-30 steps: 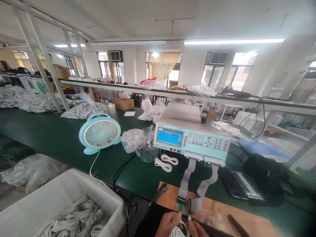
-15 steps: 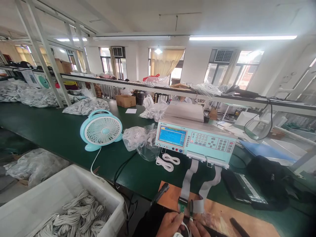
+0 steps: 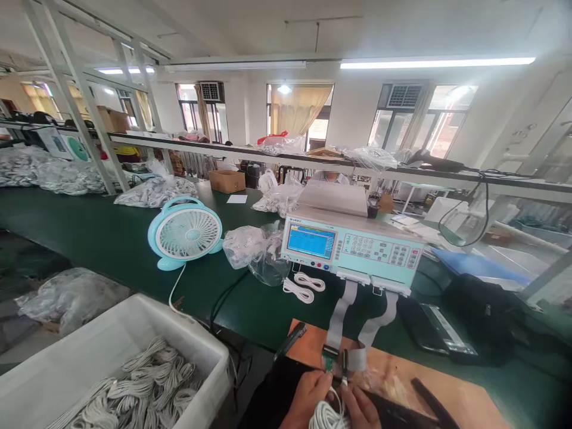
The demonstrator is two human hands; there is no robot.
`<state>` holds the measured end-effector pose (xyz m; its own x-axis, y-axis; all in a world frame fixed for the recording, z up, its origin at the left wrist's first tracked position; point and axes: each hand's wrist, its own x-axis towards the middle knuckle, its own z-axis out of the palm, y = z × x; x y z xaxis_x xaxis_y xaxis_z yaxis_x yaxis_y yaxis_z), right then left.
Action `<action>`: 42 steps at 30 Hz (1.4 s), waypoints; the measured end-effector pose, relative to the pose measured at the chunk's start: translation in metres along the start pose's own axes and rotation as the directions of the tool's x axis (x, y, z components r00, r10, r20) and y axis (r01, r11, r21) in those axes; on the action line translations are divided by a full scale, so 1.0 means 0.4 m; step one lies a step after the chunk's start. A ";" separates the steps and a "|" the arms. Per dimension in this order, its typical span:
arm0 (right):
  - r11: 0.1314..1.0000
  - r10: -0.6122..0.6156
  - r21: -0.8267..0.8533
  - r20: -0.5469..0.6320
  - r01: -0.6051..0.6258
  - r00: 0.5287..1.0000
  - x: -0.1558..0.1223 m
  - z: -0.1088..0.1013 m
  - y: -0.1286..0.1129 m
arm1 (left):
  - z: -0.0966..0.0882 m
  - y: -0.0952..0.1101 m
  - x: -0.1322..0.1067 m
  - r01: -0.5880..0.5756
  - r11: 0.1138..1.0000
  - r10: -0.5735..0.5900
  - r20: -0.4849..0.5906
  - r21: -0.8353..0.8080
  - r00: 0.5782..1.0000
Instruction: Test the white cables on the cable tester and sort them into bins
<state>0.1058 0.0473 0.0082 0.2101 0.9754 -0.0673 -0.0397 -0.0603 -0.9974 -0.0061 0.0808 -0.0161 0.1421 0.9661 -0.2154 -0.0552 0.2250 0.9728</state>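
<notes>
At the bottom of the head view, my left hand [image 3: 307, 396] pinches one end of a white cable [image 3: 329, 415] against a small green circuit board [image 3: 328, 361]. My right hand [image 3: 360, 409] grips the cable's other end at a dark upright connector [image 3: 344, 364]. The coiled middle of the cable hangs between both hands. Grey ribbon cables [image 3: 342, 314] run from the board and connector up to a light-blue tester [image 3: 353, 247] with a lit screen. Fingers partly hide the cable ends, so I cannot tell how deep they sit.
A white bin [image 3: 210, 351] of coiled cables stands at lower left. On the green table [image 3: 241, 313] are a light-blue fan [image 3: 185, 232], two white cable coils [image 3: 298, 291], plastic bags [image 3: 243, 247] and a black bag [image 3: 480, 316]. A wooden board [image 3: 465, 396] lies beneath my hands.
The text on the tester's screen has changed. My hands sit slightly higher in view, and more of the coiled cable shows between them.
</notes>
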 end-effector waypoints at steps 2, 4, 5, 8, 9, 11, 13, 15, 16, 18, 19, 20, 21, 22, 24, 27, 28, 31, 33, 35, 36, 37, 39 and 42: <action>1.000 -0.006 -0.003 -0.020 0.006 1.000 -0.003 0.003 0.003 | 0.001 0.011 -0.018 -0.007 1.000 0.007 -0.036 -0.011 0.999; 1.000 0.005 -0.018 -0.031 -0.005 1.000 -0.029 0.004 0.005 | 0.002 0.020 -0.054 -0.020 1.000 0.019 -0.060 -0.011 0.998; 0.999 0.023 -0.031 -0.016 -0.024 1.000 -0.049 0.004 0.008 | 0.001 0.022 -0.074 -0.003 1.000 0.003 -0.055 0.003 0.998; 0.993 0.052 -0.106 0.088 -0.043 0.995 -0.102 -0.007 0.036 | -0.004 0.012 -0.123 0.107 0.992 -0.111 0.043 0.071 0.993; 0.987 0.097 -0.135 0.093 -0.084 0.991 -0.111 -0.019 0.052 | -0.005 0.004 -0.132 0.165 0.982 -0.173 0.090 0.088 0.981; 0.953 0.217 -0.218 0.005 -0.211 0.976 -0.120 -0.071 0.095 | -0.005 -0.015 -0.147 0.308 0.951 -0.309 0.157 0.034 0.938; 0.891 0.311 -0.289 -0.176 -0.351 0.934 -0.130 -0.165 0.140 | 0.000 -0.031 -0.158 0.464 0.881 -0.443 0.186 -0.092 0.877; 0.833 0.329 -0.326 -0.357 -0.447 0.874 -0.152 -0.293 0.174 | 0.010 -0.039 -0.165 0.570 0.791 -0.536 0.199 -0.221 0.821; 0.808 0.324 -0.337 -0.432 -0.484 0.842 -0.167 -0.362 0.184 | 0.016 -0.041 -0.166 0.601 0.754 -0.564 0.207 -0.266 0.799; 0.752 0.304 -0.368 -0.543 -0.547 0.783 -0.203 -0.492 0.189 | 0.032 -0.042 -0.164 0.627 0.709 -0.585 0.229 -0.322 0.778; 0.725 0.290 -0.387 -0.579 -0.570 0.762 -0.220 -0.544 0.186 | 0.041 -0.042 -0.162 0.623 0.704 -0.579 0.234 -0.340 0.781; 0.704 0.275 -0.408 -0.599 -0.582 0.752 -0.235 -0.582 0.181 | 0.050 -0.041 -0.161 0.612 0.708 -0.566 0.235 -0.353 0.790; 0.690 0.262 -0.430 -0.602 -0.583 0.754 -0.245 -0.604 0.176 | 0.060 -0.040 -0.162 0.592 0.719 -0.546 0.231 -0.365 0.805; 0.684 0.254 -0.453 -0.587 -0.572 0.769 -0.250 -0.608 0.171 | 0.071 -0.038 -0.164 0.566 0.733 -0.520 0.225 -0.376 0.824; 0.699 0.257 -0.496 -0.498 -0.516 0.828 -0.246 -0.560 0.166 | 0.092 -0.032 -0.172 0.505 0.768 -0.452 0.225 -0.395 0.863; 0.842 0.285 -0.449 -0.103 -0.300 0.953 -0.227 -0.385 0.160 | 0.116 -0.019 -0.186 0.379 0.834 -0.314 0.219 -0.400 0.924; 0.910 0.259 -0.356 0.084 -0.214 0.962 -0.224 -0.317 0.155 | 0.117 -0.014 -0.190 0.326 0.865 -0.264 0.207 -0.381 0.942; 0.993 0.114 -0.066 0.389 -0.096 0.914 -0.224 -0.150 0.136 | 0.096 -0.002 -0.201 0.128 0.961 -0.092 0.152 -0.247 0.984; 0.997 0.060 -0.062 0.352 -0.041 0.934 -0.223 -0.096 0.122 | 0.062 -0.001 -0.207 0.006 0.988 0.011 0.109 -0.152 0.994; 0.978 -0.030 -0.188 0.286 0.087 0.958 -0.215 -0.085 0.107 | 0.024 -0.005 -0.213 -0.003 0.995 0.012 0.091 -0.098 0.996; 0.944 -0.102 -0.277 0.277 0.181 0.955 -0.210 -0.089 0.101 | 0.006 -0.008 -0.215 0.043 0.995 -0.034 0.104 -0.086 0.994; 0.888 -0.179 -0.362 0.294 0.283 0.939 -0.204 -0.097 0.096 | -0.010 -0.010 -0.218 0.112 0.990 -0.101 0.130 -0.083 0.986; 0.748 -0.309 -0.473 0.373 0.466 0.875 -0.194 -0.111 0.090 | -0.033 -0.010 -0.223 0.252 0.962 -0.229 0.183 -0.109 0.956; 0.599 -0.398 -0.516 0.473 0.613 0.787 -0.186 -0.117 0.087 | -0.054 -0.001 -0.227 0.360 0.907 -0.320 0.195 -0.221 0.927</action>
<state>0.1345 -0.0372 -0.0227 -0.2806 0.8914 0.3559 0.6089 0.4519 -0.6520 -0.0402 -0.0045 0.0011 0.3424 0.7989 -0.4944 -0.2172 0.5793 0.7856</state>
